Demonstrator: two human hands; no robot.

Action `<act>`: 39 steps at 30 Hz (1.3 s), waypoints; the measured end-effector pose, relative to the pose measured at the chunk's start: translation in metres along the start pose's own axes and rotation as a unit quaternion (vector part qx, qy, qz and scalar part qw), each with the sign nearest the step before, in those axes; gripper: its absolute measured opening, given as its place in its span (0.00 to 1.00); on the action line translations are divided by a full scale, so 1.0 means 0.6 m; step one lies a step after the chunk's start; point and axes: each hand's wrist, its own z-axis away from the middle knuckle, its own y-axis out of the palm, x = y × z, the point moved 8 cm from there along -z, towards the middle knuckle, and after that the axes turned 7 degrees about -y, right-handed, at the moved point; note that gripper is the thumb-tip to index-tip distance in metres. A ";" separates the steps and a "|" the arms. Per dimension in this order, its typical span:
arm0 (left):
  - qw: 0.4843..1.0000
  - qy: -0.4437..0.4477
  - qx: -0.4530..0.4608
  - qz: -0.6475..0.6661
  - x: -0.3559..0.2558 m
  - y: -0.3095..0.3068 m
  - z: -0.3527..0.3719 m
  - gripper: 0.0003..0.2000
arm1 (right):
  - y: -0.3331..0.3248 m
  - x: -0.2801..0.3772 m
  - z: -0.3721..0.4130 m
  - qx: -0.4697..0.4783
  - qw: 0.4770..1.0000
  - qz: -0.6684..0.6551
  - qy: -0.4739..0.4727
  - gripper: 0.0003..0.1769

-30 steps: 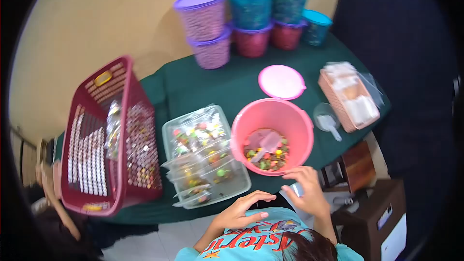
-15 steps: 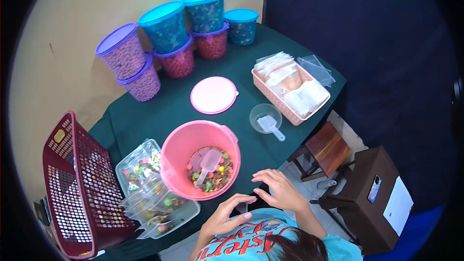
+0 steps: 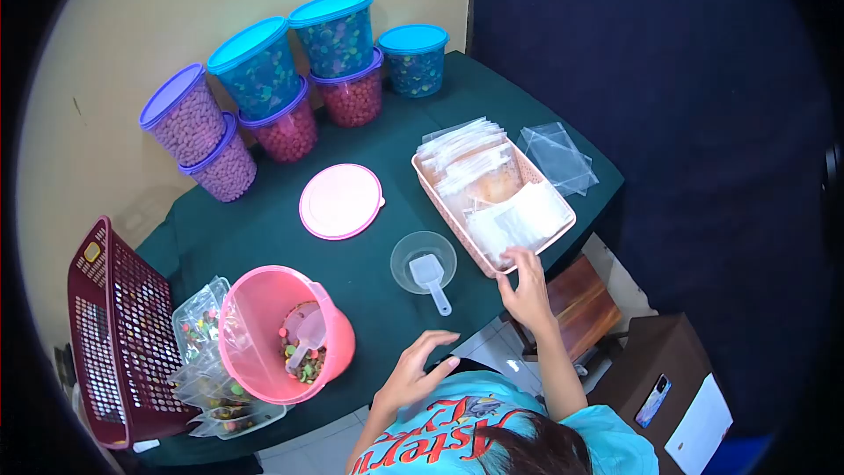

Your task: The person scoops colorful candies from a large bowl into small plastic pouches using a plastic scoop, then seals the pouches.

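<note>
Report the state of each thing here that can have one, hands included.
Pink tub: open, partly filled with small colourful pieces
Pink scoop: lying in the tub
Pink lid: off, flat on the table
Blue-lidded containers: shut, filled
Purple-lidded containers: shut, filled
Clear bowl: uncovered, second scoop resting in it
Peach basket: uncovered, holding clear bags
Left hand: open, empty
Right hand: at the basket's near edge, thumb and fingers parted

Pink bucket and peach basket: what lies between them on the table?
In the head view, a clear bowl with a scoop lies between the bucket and the basket, on green cloth.
</note>
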 end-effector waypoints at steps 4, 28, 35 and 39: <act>0.993 0.036 0.016 -0.112 0.004 0.059 -0.082 0.21 | 0.008 -0.095 -0.023 -0.039 0.994 0.093 0.032 0.22; 0.863 -0.073 -0.030 0.500 0.022 -0.011 -0.058 0.47 | 0.045 0.147 -0.014 0.175 0.901 -0.369 -0.148 0.12; 0.914 -0.048 -0.188 0.357 0.017 -0.056 0.016 0.44 | 0.081 0.233 -0.004 0.272 0.847 -0.374 -0.263 0.13; 0.899 -0.004 -0.217 0.380 0.002 -0.075 0.055 0.45 | 0.105 0.260 0.008 0.298 0.815 -0.393 -0.304 0.08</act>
